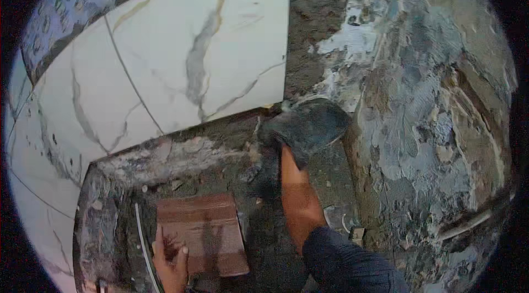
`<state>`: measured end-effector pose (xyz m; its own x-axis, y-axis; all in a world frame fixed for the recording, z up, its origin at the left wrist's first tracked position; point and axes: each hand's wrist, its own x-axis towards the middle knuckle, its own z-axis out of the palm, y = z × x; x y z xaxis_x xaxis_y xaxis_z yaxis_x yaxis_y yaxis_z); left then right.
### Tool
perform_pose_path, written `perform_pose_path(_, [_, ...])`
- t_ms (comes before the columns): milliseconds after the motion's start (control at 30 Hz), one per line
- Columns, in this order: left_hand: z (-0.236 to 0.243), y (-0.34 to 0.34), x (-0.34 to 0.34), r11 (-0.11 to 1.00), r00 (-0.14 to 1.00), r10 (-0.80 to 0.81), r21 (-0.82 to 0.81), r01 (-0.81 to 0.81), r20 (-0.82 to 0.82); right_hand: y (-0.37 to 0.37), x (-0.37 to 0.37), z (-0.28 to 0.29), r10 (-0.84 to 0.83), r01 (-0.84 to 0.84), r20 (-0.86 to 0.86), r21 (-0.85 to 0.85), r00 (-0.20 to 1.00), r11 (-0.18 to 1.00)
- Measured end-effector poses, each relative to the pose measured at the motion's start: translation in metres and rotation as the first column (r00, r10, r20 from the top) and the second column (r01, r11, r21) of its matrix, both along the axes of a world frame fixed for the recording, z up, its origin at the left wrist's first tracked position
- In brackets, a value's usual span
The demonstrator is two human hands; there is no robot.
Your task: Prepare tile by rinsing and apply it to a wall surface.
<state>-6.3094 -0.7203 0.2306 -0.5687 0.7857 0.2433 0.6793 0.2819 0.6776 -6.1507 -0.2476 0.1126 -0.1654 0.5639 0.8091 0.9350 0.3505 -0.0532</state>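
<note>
My left hand (169, 264) is low in the view, its thumb and forefinger apart with nothing seen between them. It hovers over or touches the left edge of a reddish-brown, banded slab (212, 218) lying on the rough floor. My right arm, in a navy sleeve (352, 262), reaches forward. A dark, rounded, limp-looking thing (317, 125) covers my right hand; whether it is a glove or something held, I cannot tell. It lies by the near right corner of a large white marble-patterned tile (248, 39).
More white tiles (85, 95) adjoin on the left, meeting at thin seams. Grey mortar-smeared ground (408, 144) spreads along the right. Dark rough bedding (314, 34) runs beside the tile. A thin pale strip (143, 243) lies left of the slab. Bluish dimpled material (71, 4) is at upper left.
</note>
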Motion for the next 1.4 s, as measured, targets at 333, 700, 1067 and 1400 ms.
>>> perform_pose_path(333, [0.013,-0.008,0.003,1.000,0.998,0.017,0.017,-0.019,0.061,-0.006,-0.025,0.007,0.097,-0.095,-0.056,0.030,0.994,0.995])
perform_pose_path(700, [0.019,-0.006,0.011,0.999,0.996,0.046,0.005,-0.046,0.076,0.053,-0.082,0.079,0.142,-0.134,-0.148,0.059,0.979,0.989])
perform_pose_path(1067, [0.022,-0.005,0.007,0.992,0.954,-0.005,0.120,-0.032,0.299,-0.040,0.028,0.000,0.379,-0.368,-0.125,0.109,0.917,0.924])
perform_pose_path(1400, [0.020,-0.029,-0.004,0.987,0.958,-0.061,0.162,0.016,0.279,-0.053,-0.122,0.040,0.632,-0.617,-0.103,0.147,0.768,0.773])
